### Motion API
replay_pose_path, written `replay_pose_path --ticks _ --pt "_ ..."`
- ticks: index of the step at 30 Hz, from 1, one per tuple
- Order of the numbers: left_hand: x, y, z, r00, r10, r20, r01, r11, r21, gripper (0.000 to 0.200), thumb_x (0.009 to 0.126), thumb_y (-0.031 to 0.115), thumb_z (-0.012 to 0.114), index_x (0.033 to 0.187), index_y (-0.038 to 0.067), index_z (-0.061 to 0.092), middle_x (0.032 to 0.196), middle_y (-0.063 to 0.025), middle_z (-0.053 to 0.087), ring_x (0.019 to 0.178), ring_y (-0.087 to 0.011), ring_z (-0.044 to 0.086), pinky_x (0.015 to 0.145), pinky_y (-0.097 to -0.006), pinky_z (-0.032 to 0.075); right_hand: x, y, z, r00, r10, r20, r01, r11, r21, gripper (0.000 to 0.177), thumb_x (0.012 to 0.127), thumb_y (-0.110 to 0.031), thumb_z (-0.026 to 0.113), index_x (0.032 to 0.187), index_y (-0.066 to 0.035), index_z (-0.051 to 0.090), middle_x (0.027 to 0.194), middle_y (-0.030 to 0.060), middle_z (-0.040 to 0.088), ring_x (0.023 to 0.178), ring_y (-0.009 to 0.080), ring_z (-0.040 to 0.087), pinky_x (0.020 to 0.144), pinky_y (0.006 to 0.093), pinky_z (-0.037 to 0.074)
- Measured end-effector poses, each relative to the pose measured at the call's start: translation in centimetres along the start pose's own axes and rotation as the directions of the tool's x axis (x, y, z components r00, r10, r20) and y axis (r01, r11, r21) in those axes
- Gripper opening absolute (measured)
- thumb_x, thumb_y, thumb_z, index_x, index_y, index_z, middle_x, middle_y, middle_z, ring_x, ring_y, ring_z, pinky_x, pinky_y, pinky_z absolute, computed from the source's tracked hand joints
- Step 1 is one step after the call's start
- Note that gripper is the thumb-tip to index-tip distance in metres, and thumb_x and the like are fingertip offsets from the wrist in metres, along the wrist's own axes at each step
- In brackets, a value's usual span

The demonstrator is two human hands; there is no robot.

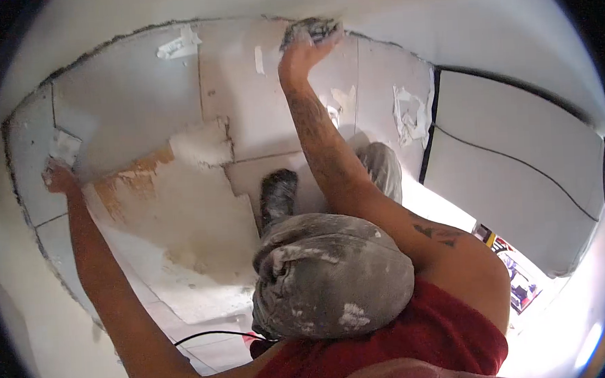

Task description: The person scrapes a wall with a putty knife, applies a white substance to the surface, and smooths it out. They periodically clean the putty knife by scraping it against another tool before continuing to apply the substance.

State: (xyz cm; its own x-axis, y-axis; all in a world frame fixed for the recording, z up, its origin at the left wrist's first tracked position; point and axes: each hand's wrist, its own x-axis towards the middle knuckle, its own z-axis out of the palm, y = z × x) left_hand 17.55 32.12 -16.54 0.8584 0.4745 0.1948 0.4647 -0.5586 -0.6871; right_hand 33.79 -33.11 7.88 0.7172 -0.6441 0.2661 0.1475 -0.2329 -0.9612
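Observation:
My right hand (304, 55) reaches forward and presses a crumpled, dark grey and white rag (316, 29) against the seam where the floor tiles meet the wall. Its fingers are partly hidden by the rag. Over at the left, my left hand (60, 177) is closed low above the tiles, close to the wall. A small pale, flat piece (66, 145) shows at its fingers; its kind I cannot make out. Large grey floor tiles (133, 88) lie under both hands.
A broken area of bare, rough floor (194, 215) lies before my bent knee (334, 276). White scraps (179, 45) and torn paper (410, 115) stick to the tiles. A large grey panel (513, 157) with a thin cable stands right, beside a printed box (515, 273).

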Motion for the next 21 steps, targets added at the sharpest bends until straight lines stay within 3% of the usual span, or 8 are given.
replay_pose_path --ticks 3,6,8,10,12,15,18,21 --pt "-1.1 0.5 -1.8 0.992 -0.056 -0.111 0.002 0.901 -0.434 0.030 0.090 0.034 0.043 0.105 0.013 0.059 0.091 -0.0101 0.062 0.076 -0.0269 0.060 0.069 -0.0434 0.046 0.3 1.1 0.0 0.998 0.012 -0.058 -0.014 1.000 -0.026 0.069 0.069 0.004 0.040 0.133 0.009 0.015 0.137 0.0271 0.017 0.130 0.0381 0.012 0.108 0.0439 0.005" --pt "1.1 -1.0 -4.0 0.961 -0.172 -0.215 -0.058 0.636 -0.769 0.036 0.092 0.035 0.040 0.090 0.010 0.066 0.080 -0.0100 0.066 0.071 -0.0239 0.061 0.070 -0.0369 0.047 1.2 0.9 0.6 1.000 -0.023 -0.004 0.022 0.998 -0.061 0.072 0.070 -0.001 0.044 0.133 0.010 0.011 0.138 0.0297 0.013 0.130 0.0415 0.009 0.107 0.0471 0.001" --pt "1.2 -0.8 -3.5 0.946 -0.298 -0.128 0.106 0.656 -0.747 0.031 0.088 0.035 0.048 0.092 0.010 0.066 0.079 -0.0094 0.065 0.071 -0.0243 0.061 0.069 -0.0360 0.047 0.9 0.7 1.3 0.996 -0.076 0.034 0.078 0.995 -0.056 0.072 0.071 -0.005 0.046 0.132 0.011 0.011 0.138 0.0302 0.011 0.129 0.0415 0.011 0.107 0.0472 0.001" --pt "0.7 -1.3 -3.5 0.936 -0.275 -0.219 0.058 0.736 -0.675 0.028 0.085 0.034 0.055 0.093 0.009 0.065 0.079 -0.0089 0.065 0.072 -0.0247 0.060 0.068 -0.0361 0.048 -0.2 -1.4 2.2 0.997 -0.074 0.023 0.075 0.993 -0.086 0.070 0.072 -0.008 0.047 0.131 0.011 0.014 0.135 0.0295 0.016 0.127 0.0398 0.016 0.107 0.0463 0.005" --pt "0.7 -1.9 -5.2 0.879 -0.090 -0.469 -0.186 0.840 -0.510 0.028 0.082 0.034 0.060 0.093 0.008 0.065 0.079 -0.0086 0.064 0.071 -0.0251 0.060 0.065 -0.0372 0.048 -0.6 -3.0 3.5 0.996 -0.087 -0.010 0.087 0.996 -0.023 0.066 0.071 -0.005 0.045 0.129 0.011 0.017 0.131 0.0264 0.022 0.122 0.0355 0.022 0.105 0.0429 0.011" --pt "0.2 -1.4 -8.7 0.908 -0.109 -0.405 -0.094 0.889 -0.449 0.028 0.083 0.032 0.060 0.087 0.005 0.063 0.076 -0.0095 0.063 0.068 -0.0235 0.058 0.062 -0.0365 0.047 -1.3 -3.6 5.4 0.988 -0.121 -0.092 0.132 0.983 0.129 0.061 0.065 0.005 0.041 0.124 0.009 0.025 0.118 0.0182 0.031 0.111 0.0255 0.031 0.101 0.0351 0.020" --pt "-0.5 -2.0 -10.5 0.931 -0.135 -0.338 0.004 0.933 -0.361 0.028 0.083 0.030 0.060 0.082 0.002 0.061 0.073 -0.0104 0.062 0.065 -0.0220 0.056 0.059 -0.0359 0.046 -2.0 -4.6 6.9 0.990 -0.005 -0.138 0.034 0.978 0.205 0.063 0.064 0.005 0.042 0.124 0.009 0.024 0.118 0.0185 0.031 0.112 0.0259 0.031 0.101 0.0345 0.020" --pt "-0.3 -1.6 -7.8 0.921 -0.385 -0.060 0.170 0.536 -0.827 0.029 0.083 0.031 0.059 0.082 0.003 0.062 0.070 -0.0101 0.061 0.064 -0.0217 0.057 0.061 -0.0365 0.046 -2.1 -3.6 7.4 0.996 0.012 -0.086 -0.003 0.994 0.107 0.065 0.064 0.005 0.042 0.126 0.009 0.022 0.120 0.0189 0.030 0.115 0.0282 0.029 0.103 0.0351 0.017"
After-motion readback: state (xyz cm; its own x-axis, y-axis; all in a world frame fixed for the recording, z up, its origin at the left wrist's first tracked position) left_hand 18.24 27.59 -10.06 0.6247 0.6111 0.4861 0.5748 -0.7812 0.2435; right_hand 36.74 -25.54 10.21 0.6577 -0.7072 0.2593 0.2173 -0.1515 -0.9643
